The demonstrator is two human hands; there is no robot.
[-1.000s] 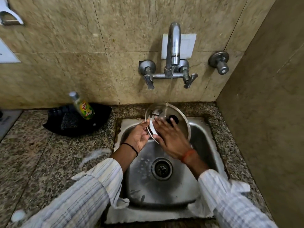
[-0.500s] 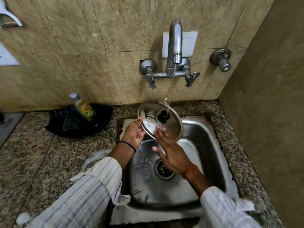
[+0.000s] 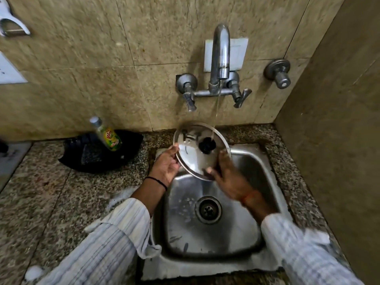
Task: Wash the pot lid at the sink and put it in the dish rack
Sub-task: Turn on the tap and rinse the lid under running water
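Both hands are at the pot lid (image 3: pixel 202 153), which is held tilted over the far half of the sink (image 3: pixel 242 227), top face and black knob (image 3: pixel 207 144) toward the camera. Left hand (image 3: pixel 166 164) grips the rim at the lid's 9 o'clock, fingers closed on the edge. Right hand (image 3: pixel 230 177) is spread against the lower rim at about 5 o'clock; it is motion-blurred, so I cannot tell whether it grips or only rubs.

Head view, change noted: a second ago the right palm lay flat across the lid face, hiding most of it; it has since dropped to the lower edge, and the lid has shifted up and left, so the stream from the tap (image 3: pixel 220 56) now lands at the knob. Judgement: rubbing gives way to rinsing; the rack step is not begun.

Count: one lid, one knob, one spout, two lever handles, one separate wall valve (image 3: pixel 278 73) at 2 o'clock, one drain (image 3: pixel 208 209), one detergent bottle (image 3: pixel 108 135) leaning on one black tray (image 3: pixel 88 157) on the surface (image 3: pixel 41 192) at 9 o'clock. No dish rack is in view.
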